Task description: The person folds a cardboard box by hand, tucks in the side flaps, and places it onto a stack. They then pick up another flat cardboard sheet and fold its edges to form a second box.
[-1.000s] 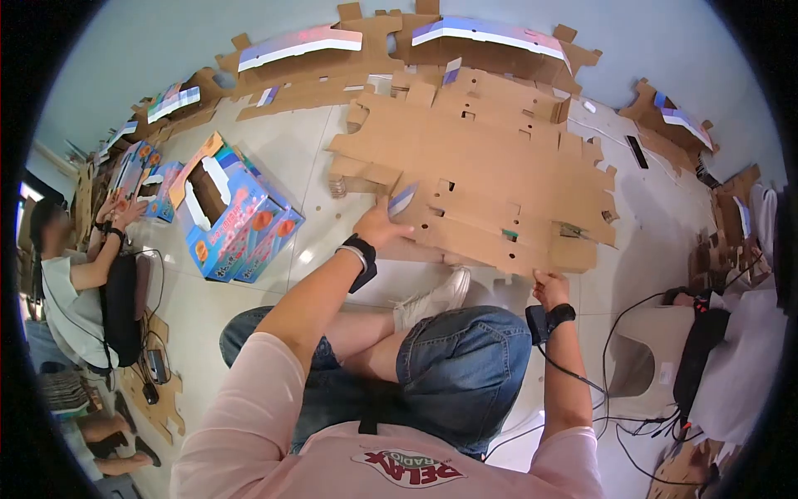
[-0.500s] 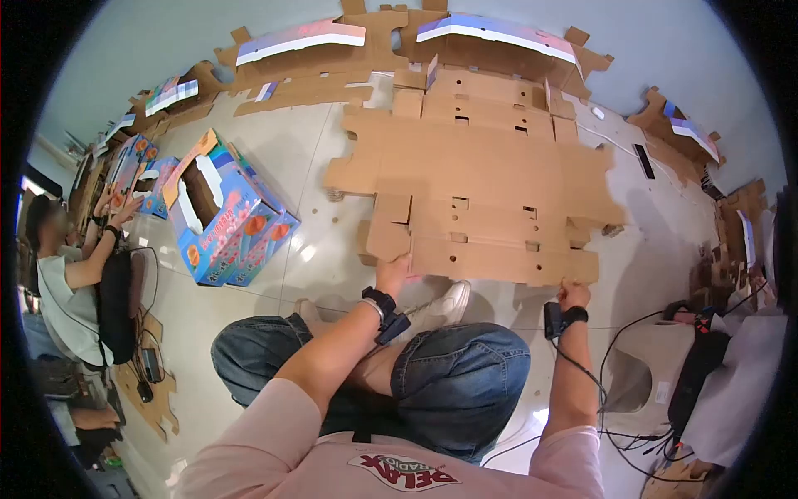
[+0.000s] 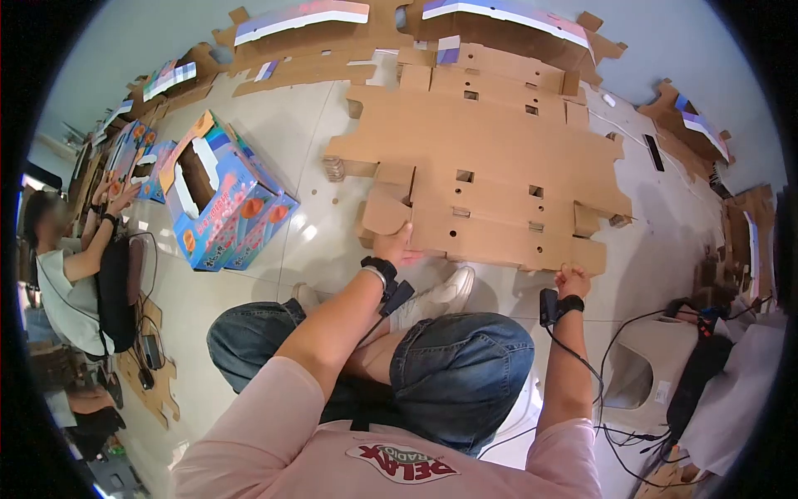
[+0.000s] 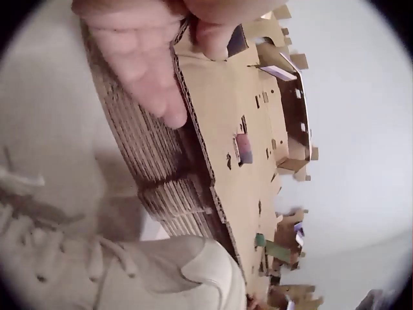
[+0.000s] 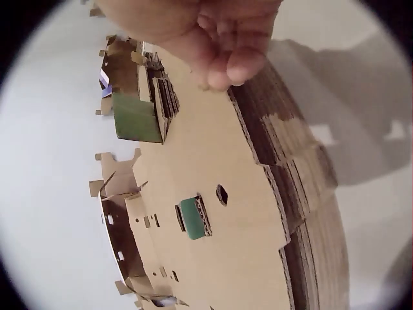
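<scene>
A big die-cut sheet of brown cardboard (image 3: 499, 150), with slots, holes and side flaps, lies on top of a stack of similar sheets (image 5: 316, 194) on the floor. My left hand (image 3: 394, 247) holds its near edge by the left flap; the thumb lies on the upper face and the fingers (image 4: 139, 71) go down beside the stack's layered edge. At the near right corner, my right hand (image 3: 573, 281) pinches the edge between thumb and curled fingers (image 5: 242, 64). A dark gap shows below the top sheet's edge in both wrist views.
Blue printed carton boxes (image 3: 224, 195) with handle openings stand on the left. Partly folded cardboard pieces (image 3: 307, 37) line the wall. Another person (image 3: 71, 266) sits far left. A white stool (image 3: 652, 366) and cables stand at right; my shoe (image 3: 453, 291) is close to the stack.
The top sheet, slanted earlier with a printed flap by my left hand, now lies squarer. My left hand moved to its near left flap, my right hand slightly rightward along with the corner.
</scene>
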The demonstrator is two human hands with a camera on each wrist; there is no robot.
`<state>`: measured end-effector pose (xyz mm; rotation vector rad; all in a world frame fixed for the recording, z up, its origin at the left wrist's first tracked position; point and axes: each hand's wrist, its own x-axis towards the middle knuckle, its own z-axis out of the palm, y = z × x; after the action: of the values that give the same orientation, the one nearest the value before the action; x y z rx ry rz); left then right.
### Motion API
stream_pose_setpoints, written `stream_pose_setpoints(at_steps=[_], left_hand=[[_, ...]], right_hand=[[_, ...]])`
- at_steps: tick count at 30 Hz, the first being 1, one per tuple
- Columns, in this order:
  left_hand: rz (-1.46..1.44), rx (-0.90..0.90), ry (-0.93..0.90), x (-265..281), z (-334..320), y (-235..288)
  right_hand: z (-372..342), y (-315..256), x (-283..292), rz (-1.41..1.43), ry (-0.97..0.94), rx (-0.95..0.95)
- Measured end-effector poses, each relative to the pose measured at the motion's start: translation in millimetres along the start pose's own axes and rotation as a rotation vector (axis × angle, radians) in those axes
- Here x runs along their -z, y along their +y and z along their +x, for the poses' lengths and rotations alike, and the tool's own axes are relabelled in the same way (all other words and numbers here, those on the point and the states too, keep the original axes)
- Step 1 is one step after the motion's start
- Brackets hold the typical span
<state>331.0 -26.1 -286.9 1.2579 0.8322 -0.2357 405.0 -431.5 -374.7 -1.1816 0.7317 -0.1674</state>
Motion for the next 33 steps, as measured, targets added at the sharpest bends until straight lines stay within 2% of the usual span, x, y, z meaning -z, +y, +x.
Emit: stream_pose_setpoints(at_steps=[4, 7, 8, 9, 10, 12, 14, 16, 17, 19, 20, 21, 22, 23, 24, 28, 30, 33], left_hand=[[0.093, 0.05, 0.055, 8.8, 8.6, -4.4], [0.159, 0.136, 0.002, 23.1, -8.2, -9.2], [0.152, 0.183, -0.11, 29.2, -17.0, -12.4], [0.15, 0.23, -0.229, 31.8, -24.1, -10.6], [0.157, 0.238, -0.247, 27.3, -38.3, 4.0], [0.383, -0.142, -0.37, 13.2, -65.2, 42.4], [0.414, -0.538, -0.277, 7.0, -40.8, 69.3], [0.592, -0.843, -0.06, -7.4, -32.8, 114.6], [0.593, -0.848, -0.072, -12.1, -22.4, 124.5], [1.212, -1.273, 0.297, -17.2, -2.9, 134.6], [1.212, -1.277, 0.291, -14.3, 11.5, 125.6], [1.371, -0.941, 0.219, -7.9, 29.4, 105.4], [1.499, -0.589, 0.143, -1.9, 37.8, 86.9], [1.498, -0.591, 0.138, 1.7, 35.9, 73.5], [1.523, -0.59, 0.152, 2.6, 34.5, 62.7], [1.531, -0.632, 0.152, 5.9, 36.7, 62.7], [1.526, -0.618, 0.134, 3.7, 36.5, 69.5], [1.522, -0.615, 0.108, 9.1, 34.1, 67.4]], right_hand=[[0.7, 1.9, -6.6, -0.036, 0.079, 0.01], [1.8, 5.0, -3.1, -0.097, 0.1, 0.036], [7.6, 8.6, -0.8, -0.103, 0.102, 0.036], [23.2, 17.8, 7.4, -0.259, 0.125, 0.196], [33.1, 20.6, 18.5, -0.414, 0.158, 0.358], [16.1, -15.9, 12.5, -0.643, 0.206, 0.563], [-1.8, -63.8, -16.1, -0.566, 0.099, 0.676], [-9.1, -103.8, -53.8, -0.607, 0.046, 0.909], [-15.3, -126.2, -72.1, -0.715, 0.037, 0.974], [-12.8, -141.4, -94.0, -0.822, 0.035, 1.038], [-7.5, -140.3, -100.8, -1.006, 0.135, 1.186], [-2.7, -136.9, -104.2, -1.195, 0.235, 1.327], [5.9, -105.5, -89.2, -1.202, 0.234, 1.323], [22.3, -54.8, -62.4, -1.394, 0.129, 1.036], [38.9, -33.1, -49.9, -1.553, 0.03, 0.741], [42.7, -28.7, -40.1, -1.596, -0.051, 0.662], [46.3, -40.3, -47.9, -1.623, -0.082, 0.52], [47.3, -43.5, -49.4, -1.645, -0.103, 0.457]])
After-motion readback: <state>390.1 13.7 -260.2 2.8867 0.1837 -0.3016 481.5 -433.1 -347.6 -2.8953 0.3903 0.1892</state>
